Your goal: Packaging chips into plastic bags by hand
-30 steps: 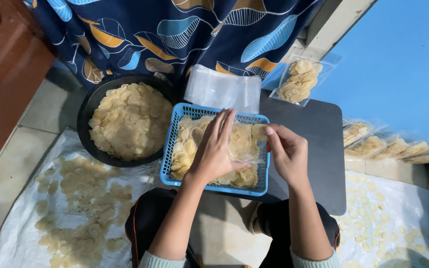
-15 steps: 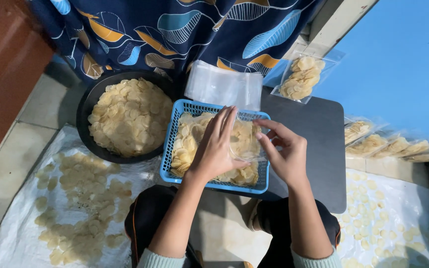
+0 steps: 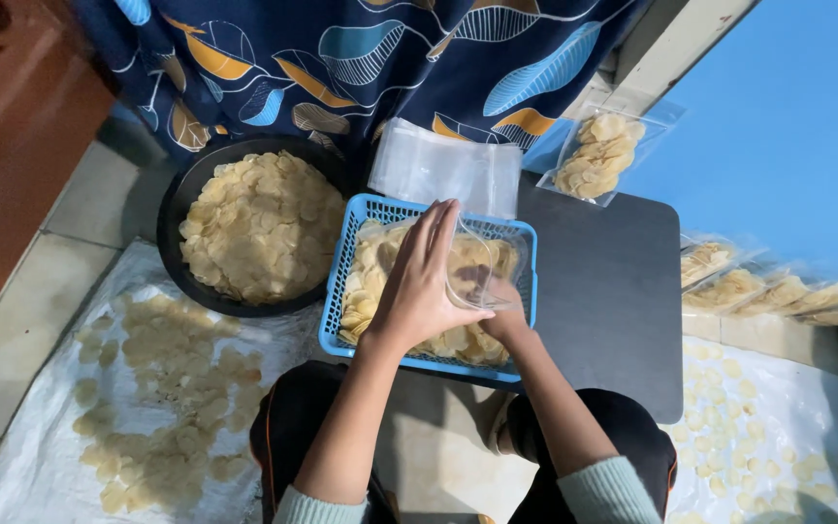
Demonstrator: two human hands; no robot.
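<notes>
Nearest the camera, the person's knees are showing in dark trousers, with pale green sleeves at the bottom edge. From there the left hand [image 3: 419, 286] is reaching over the blue plastic basket [image 3: 341, 291], which is sitting at the near left corner of the dark low counter [image 3: 613, 291]; its fingers are lying straight and close together, the palm pressing down on a clear plastic bag [image 3: 477, 281] that is resting on the pale chips [image 3: 370, 291] filling the basket. The right hand [image 3: 501, 311] is lying beside it, partly inside the bag's mouth among the chips; its grip is mostly hidden by the bag and the left hand, so I cannot tell whether it is closed on anything. To the left, on the floor, loose chips are lying spread on a white sheet [image 3: 31, 466], and a second white sheet [image 3: 778, 437] with scattered chips is lying to the right. Farther on, a round black tray [image 3: 172, 209] heaped with chips is sitting just beside the basket's left side. At the counter's far edge a stack of empty clear bags [image 3: 443, 170] is lying, and a filled chip bag [image 3: 598, 155] is resting at the far right corner. More filled bags [image 3: 778, 291] are lining the right side along the blue wall [image 3: 788, 116]. A dark leaf-patterned curtain [image 3: 361, 58] is hanging at the far end.
</notes>
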